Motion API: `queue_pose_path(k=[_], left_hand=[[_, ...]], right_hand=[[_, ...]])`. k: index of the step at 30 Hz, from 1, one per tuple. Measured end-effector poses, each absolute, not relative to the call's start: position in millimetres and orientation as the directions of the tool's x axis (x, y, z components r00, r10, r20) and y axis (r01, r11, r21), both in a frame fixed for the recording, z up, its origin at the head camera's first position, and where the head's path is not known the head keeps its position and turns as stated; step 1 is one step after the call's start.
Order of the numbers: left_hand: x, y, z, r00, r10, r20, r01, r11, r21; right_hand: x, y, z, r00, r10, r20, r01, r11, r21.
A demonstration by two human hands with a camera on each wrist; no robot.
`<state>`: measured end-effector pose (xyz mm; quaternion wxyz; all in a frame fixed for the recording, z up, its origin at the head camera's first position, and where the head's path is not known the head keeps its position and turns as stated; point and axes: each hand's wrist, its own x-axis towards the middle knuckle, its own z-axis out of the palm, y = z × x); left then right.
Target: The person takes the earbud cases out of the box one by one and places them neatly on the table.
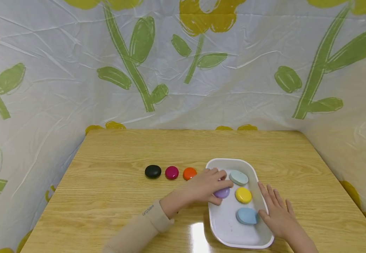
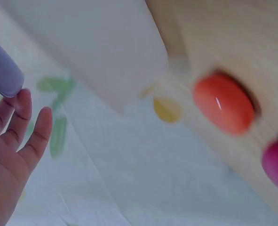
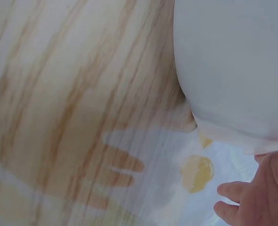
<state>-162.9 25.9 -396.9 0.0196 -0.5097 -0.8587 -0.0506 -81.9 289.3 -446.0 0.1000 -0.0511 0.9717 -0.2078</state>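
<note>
My left hand (image 1: 205, 185) reaches over the left side of a white tray (image 1: 224, 236), its fingertips pinching a smooth purple pebble-like piece (image 1: 222, 193). In the left wrist view the purple piece (image 2: 4, 70) sits at the ends of the fingers. Inside the tray, a pale green oval piece (image 1: 239, 178), a yellow round piece (image 1: 243, 195) and a light blue piece (image 1: 247, 216) lie in a column along the right. Flat fingers of my right hand (image 1: 279, 216) rest against the tray's right outer wall, thumb at the rim.
Left of the tray, a black oval piece (image 1: 153, 172), a magenta piece (image 1: 172, 173) and an orange piece (image 1: 190, 173) lie in a row on the wooden table (image 1: 119, 211). A flower-printed sheet (image 1: 233, 91) hangs behind the table and along both sides.
</note>
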Motion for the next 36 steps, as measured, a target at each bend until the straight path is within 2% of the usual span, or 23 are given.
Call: queue_pose_path(k=[6,12,16,22,28,36], left_hand=[[-187,-26,-385,-0.661,0.722,0.203,0.748,0.616,0.246],[-201,-71,-390,-0.804,0.538,0.251,0.591,0.767,0.250],[-208,-100,-402,-0.868,0.418,0.267,0.485,0.827,0.283],[-213,-141,-419,-0.929,0.273,0.252,0.349,0.872,0.343],[-211,-168,-430,-0.957,0.222,0.189,0.275,0.904,0.327],[-202,-183,-441,-0.967,0.239,0.090,0.253,0.947,0.198]], right_hand=[[-83,289,-445,-0.974,-0.137,-0.179,-0.058,0.920,-0.388],[-83,289,-444,-0.975,-0.138,-0.173,-0.062,0.921,-0.384],[-83,289,-443,-0.976,-0.139,-0.166,-0.066,0.922,-0.382],[-83,288,-442,-0.977,-0.137,-0.166,-0.067,0.927,-0.368],[-82,286,-441,-0.974,-0.136,-0.181,-0.057,0.922,-0.383],[-82,285,-439,-0.973,-0.138,-0.183,-0.058,0.921,-0.386]])
